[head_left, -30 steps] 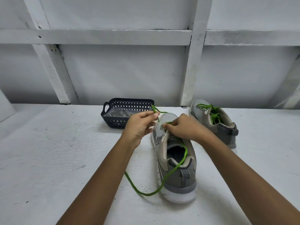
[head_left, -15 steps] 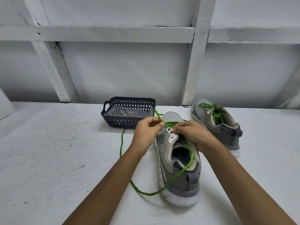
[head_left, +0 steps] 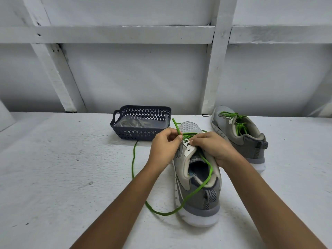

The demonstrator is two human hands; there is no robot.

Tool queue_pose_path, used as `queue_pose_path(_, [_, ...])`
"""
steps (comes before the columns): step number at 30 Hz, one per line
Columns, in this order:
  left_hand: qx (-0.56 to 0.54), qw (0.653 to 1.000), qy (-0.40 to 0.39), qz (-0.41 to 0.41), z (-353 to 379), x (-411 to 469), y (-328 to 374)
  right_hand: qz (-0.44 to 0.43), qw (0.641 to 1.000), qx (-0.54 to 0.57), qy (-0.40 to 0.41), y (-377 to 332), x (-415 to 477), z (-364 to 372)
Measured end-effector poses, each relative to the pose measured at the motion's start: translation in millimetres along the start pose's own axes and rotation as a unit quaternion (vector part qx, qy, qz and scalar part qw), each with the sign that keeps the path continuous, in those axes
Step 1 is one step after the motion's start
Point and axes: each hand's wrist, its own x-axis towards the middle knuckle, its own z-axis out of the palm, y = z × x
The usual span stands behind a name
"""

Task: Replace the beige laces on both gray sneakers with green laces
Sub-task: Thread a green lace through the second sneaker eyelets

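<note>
my left hand (head_left: 166,146) pinches the end of the green cord lace (head_left: 132,162) over the eyelets | my right hand (head_left: 214,149) grips the near gray mesh sneaker (head_left: 201,203) by its upper, mid-table | its side logo too blurred to read | green-laced second gray sneaker (head_left: 246,141) back right by wall | dark lattice plastic basket (head_left: 136,135) behind | white tabletop (head_left: 62,168) open leftward

We see a rough white counter (head_left: 53,168) meeting a white-painted wall (head_left: 134,74), crossed by a horizontal rail (head_left: 107,34), a slanted brace (head_left: 55,69) and an upright post (head_left: 217,69).
</note>
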Motion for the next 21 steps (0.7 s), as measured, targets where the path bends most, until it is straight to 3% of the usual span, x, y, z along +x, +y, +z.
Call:
queue_pose_path(12, [0.105, 0.991, 0.010, 0.086, 1.9, -5.0, 4.1, 0.006, 1.000, -0.016, 0.006, 3.9, 3.5, 0.2])
queue_pose_path(18, [-0.042, 0.999, 0.005, 0.004, -1.0, -1.3, 3.1, 0.004, 1.000, -0.023, 0.008, 3.0, 2.6, -0.2])
queue_pose_path(21, [-0.059, 0.998, 0.000, -0.006, -0.8, -1.3, 2.5, 0.005, 1.000, -0.025, 0.008, 4.4, 3.5, -0.2])
